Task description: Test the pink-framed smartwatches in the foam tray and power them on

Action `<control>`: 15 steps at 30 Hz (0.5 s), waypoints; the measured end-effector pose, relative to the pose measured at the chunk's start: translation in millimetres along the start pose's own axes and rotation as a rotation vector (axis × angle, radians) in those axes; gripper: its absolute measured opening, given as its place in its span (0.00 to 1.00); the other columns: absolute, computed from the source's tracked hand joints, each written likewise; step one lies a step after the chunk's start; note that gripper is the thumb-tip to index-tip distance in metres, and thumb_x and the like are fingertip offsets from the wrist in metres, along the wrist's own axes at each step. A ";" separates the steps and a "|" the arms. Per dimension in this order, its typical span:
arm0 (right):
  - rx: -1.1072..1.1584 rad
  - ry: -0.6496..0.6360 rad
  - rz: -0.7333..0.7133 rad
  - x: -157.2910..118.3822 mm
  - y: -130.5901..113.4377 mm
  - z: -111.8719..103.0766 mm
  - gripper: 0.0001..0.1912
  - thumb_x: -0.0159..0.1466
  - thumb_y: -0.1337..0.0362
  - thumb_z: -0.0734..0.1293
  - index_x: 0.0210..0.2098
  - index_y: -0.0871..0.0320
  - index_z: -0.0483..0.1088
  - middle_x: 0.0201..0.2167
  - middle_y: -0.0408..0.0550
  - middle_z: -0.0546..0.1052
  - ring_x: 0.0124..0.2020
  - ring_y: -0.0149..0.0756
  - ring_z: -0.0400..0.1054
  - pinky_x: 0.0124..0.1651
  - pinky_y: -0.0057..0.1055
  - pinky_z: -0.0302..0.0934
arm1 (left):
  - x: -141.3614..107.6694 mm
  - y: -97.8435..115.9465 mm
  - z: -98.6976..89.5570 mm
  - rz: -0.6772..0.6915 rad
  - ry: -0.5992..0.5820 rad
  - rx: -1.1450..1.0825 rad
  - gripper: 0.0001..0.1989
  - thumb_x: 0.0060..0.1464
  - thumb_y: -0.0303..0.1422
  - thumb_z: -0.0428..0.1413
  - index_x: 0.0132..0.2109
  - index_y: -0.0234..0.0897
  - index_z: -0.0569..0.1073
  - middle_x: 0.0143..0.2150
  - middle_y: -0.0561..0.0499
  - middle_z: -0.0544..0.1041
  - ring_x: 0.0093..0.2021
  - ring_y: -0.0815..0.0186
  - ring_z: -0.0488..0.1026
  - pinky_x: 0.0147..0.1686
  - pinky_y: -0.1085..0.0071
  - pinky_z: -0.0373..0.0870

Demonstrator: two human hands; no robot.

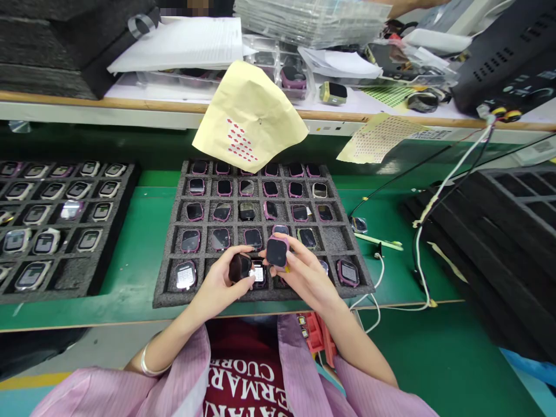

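Observation:
My right hand (311, 277) grips a purple-framed smartwatch body (277, 252) by its edges, dark screen up. Closed around a dark, rounded smartwatch body (238, 267), my left hand (219, 286) hides part of it. Both hands hover over the front of a black foam tray (164, 285), whose compartments hold many purple-framed smartwatch bodies. Beside my left fingertips shows a lit white screen (259, 273), partly covered. Another lit watch (186, 275) lies in the front left compartment, and one with a grey screen (348, 272) sits front right.
A second foam tray (98, 278) with pale-framed watches stands left. Stacked black foam trays (486, 255) are on the right, near white cables (420, 255) and a green stick (380, 241). Yellow star-sticker sheets (249, 119) hang from the shelf edge. Another person's arm (408, 7) shows at top.

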State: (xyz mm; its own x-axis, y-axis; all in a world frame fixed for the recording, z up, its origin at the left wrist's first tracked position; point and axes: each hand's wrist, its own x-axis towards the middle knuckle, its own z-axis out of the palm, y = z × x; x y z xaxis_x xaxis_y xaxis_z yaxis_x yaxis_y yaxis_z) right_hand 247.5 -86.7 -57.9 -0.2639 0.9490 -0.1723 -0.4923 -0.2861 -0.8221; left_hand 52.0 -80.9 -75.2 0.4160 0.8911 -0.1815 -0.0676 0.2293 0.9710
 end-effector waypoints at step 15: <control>-0.039 -0.081 -0.030 -1.1 5.9 -2.3 0.16 0.61 0.61 0.70 0.47 0.52 0.67 0.42 0.50 0.78 0.37 0.36 0.74 0.36 0.30 0.67 | -8.4 9.1 4.4 0.008 0.079 0.149 0.18 0.53 0.27 0.55 0.52 0.40 0.66 0.41 0.53 0.68 0.25 0.75 0.64 0.25 0.77 0.64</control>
State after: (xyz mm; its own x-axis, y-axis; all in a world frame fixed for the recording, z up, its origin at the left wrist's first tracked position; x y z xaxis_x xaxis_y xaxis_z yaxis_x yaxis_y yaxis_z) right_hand 246.8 -89.2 -63.8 -0.3163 0.9430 -0.1037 -0.4690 -0.2505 -0.8469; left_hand 51.9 -88.1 -64.2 0.3426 0.9222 -0.1793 0.0665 0.1665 0.9838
